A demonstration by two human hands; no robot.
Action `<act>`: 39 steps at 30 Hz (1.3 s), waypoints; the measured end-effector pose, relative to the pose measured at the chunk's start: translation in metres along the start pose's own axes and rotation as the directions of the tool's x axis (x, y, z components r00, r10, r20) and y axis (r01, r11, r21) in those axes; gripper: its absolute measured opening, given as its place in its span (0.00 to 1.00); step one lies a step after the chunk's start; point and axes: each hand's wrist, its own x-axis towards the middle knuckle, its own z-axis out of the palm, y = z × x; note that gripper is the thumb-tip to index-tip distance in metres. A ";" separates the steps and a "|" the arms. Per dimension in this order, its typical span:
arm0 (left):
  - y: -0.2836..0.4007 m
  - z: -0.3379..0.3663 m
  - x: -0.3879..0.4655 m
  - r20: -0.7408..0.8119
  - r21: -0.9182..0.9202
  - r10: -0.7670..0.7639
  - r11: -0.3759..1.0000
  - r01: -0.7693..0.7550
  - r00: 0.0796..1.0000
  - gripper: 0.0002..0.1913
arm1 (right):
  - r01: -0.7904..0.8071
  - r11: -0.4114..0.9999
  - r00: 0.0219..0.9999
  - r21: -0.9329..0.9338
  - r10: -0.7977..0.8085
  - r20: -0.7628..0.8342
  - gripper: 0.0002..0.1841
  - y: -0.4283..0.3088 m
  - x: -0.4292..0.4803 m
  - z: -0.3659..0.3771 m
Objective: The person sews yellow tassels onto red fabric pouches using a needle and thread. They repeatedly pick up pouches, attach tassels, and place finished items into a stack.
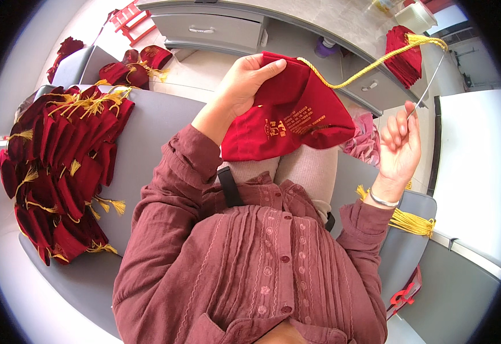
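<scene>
My left hand [250, 81] pinches the top edge of a red velvet drawstring bag [267, 129], thumb in front. The bag hangs over my lap and bears gold printed writing. A twisted yellow cord [358, 77] comes out of the bag's top edge and runs up to the right. Its far part loops over the tip of a thin metal rod [431, 81], perhaps a long needle or hook; the tip is too small to make out. My right hand [399, 142] grips the rod's lower end between thumb and fingers, well apart from the bag.
Many red bags with yellow tassels [69, 146] lie heaped on the grey seat [160, 116] at left. Yellow cords [412, 221] lie by my right forearm. Flat red bags [403, 56] are stacked on the desk [298, 17] ahead. More bags [138, 69] lie beyond the seat.
</scene>
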 end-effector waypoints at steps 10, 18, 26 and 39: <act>0.001 0.023 -0.022 0.021 0.073 -0.068 0.995 0.066 0.997 0.17 | 0.081 0.954 0.989 -0.288 -0.041 0.142 0.06 0.019 0.012 0.047; 0.005 0.033 -0.041 0.105 0.016 -0.167 0.986 0.166 0.980 0.16 | 0.111 0.874 0.980 -0.473 -0.016 0.199 0.05 0.042 0.018 0.068; -0.006 0.031 -0.042 0.132 -0.083 -0.203 0.973 0.215 0.970 0.14 | 0.102 0.862 0.976 -0.496 0.010 0.218 0.05 0.049 0.018 0.062; -0.008 0.025 -0.042 0.112 -0.033 -0.216 0.975 0.221 0.970 0.15 | -0.131 0.847 0.933 -0.515 0.281 0.224 0.05 0.057 0.019 0.052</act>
